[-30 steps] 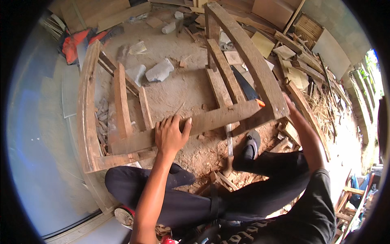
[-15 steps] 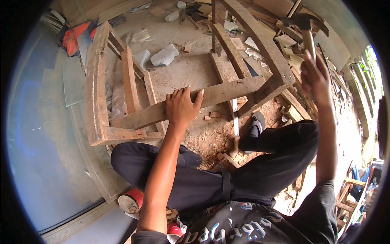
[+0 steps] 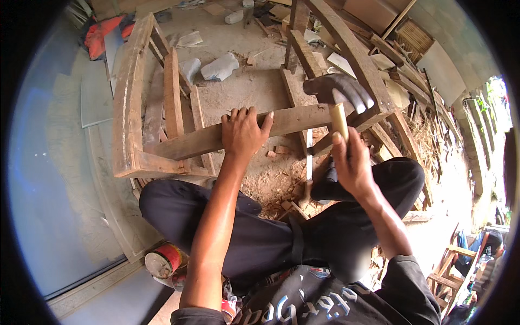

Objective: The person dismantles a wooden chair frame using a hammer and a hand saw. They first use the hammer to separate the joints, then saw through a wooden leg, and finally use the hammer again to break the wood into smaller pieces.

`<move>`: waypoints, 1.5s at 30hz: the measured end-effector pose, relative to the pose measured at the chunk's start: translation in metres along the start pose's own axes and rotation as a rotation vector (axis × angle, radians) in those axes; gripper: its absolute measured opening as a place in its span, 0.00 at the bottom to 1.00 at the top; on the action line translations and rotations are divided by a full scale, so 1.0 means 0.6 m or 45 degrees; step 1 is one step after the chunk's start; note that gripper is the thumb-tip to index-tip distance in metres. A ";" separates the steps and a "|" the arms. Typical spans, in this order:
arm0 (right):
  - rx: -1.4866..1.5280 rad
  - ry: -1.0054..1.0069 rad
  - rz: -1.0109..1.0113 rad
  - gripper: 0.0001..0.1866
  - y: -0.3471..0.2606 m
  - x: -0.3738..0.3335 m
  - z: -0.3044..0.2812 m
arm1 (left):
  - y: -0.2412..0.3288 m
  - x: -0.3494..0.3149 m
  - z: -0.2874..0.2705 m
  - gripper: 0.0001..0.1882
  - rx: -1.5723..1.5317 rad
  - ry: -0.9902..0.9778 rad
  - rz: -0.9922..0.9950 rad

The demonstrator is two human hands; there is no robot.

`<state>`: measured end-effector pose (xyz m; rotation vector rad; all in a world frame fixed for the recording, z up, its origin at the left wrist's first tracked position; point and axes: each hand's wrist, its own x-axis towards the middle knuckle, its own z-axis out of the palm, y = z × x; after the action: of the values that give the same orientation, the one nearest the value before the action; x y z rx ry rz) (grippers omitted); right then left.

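A rough wooden rail (image 3: 298, 120) spans the front of a chair-like wooden frame, between its left side (image 3: 130, 97) and its right side (image 3: 346, 46). My left hand (image 3: 242, 131) is wrapped over the rail near its middle, fingers on the far side. In my right hand (image 3: 353, 162) is a hammer (image 3: 339, 120), gripped by its pale wooden handle. Its dark metal head is motion-blurred and lies over the rail's right end, at the joint with the right side. Whether the head touches the wood I cannot tell.
Scrap wood (image 3: 401, 70) is heaped at the right. White lumps (image 3: 220, 66) lie on the dusty floor beyond the rail, wood chips (image 3: 276, 184) on the near side. A red tin (image 3: 163, 260) stands by my left knee, beside a large glassy panel (image 3: 54, 179).
My right hand has swung the hammer down and to the left, from raised at the upper right to the rail's right end. My left hand keeps its hold; the frame has shifted slightly.
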<state>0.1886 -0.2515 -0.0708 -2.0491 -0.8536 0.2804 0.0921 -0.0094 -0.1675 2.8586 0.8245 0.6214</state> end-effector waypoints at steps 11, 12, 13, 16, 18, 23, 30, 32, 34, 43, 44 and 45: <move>-0.121 -0.088 -0.005 0.13 0.022 -0.007 0.049 | 0.004 0.000 0.012 0.25 0.023 0.004 -0.005; -0.126 -0.116 0.041 0.11 0.030 -0.008 0.051 | 0.007 0.001 0.015 0.25 0.037 0.018 -0.002; -0.139 -0.112 0.026 0.11 0.043 -0.006 0.052 | 0.007 0.003 0.016 0.24 -0.020 0.053 0.013; -0.171 -0.109 -0.026 0.13 0.054 0.001 0.065 | -0.019 0.000 -0.013 0.19 -0.381 0.107 0.081; -0.220 -0.159 -0.079 0.15 0.032 0.006 0.058 | -0.035 -0.016 -0.043 0.13 -0.729 0.312 0.113; -0.162 -0.129 -0.015 0.15 0.053 0.000 0.043 | -0.067 -0.161 -0.124 0.22 -1.501 0.862 -0.562; -0.138 -0.159 0.026 0.17 0.062 -0.003 0.051 | -0.322 -0.189 -0.184 0.25 -1.833 1.195 -1.343; -0.100 -0.131 -0.072 0.18 0.054 0.001 0.064 | -0.427 -0.206 -0.146 0.27 -2.238 0.714 -1.303; -0.077 -0.146 -0.069 0.18 0.050 0.014 0.071 | -0.419 -0.198 -0.083 0.30 -2.025 0.562 -1.317; -0.445 0.167 -0.599 0.17 0.063 0.137 0.188 | -0.420 -0.204 -0.055 0.32 -2.140 0.340 -1.334; -0.488 0.175 -0.612 0.17 0.070 0.143 0.191 | -0.419 -0.204 -0.050 0.33 -2.126 0.346 -1.342; -0.423 0.040 -0.518 0.18 0.079 0.145 0.187 | -0.416 -0.201 -0.046 0.33 -2.114 0.352 -1.351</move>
<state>0.2207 -0.1397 -0.1655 -2.1084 -1.3409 -0.1275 -0.1338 0.1377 -0.2370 0.7243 0.9432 0.8483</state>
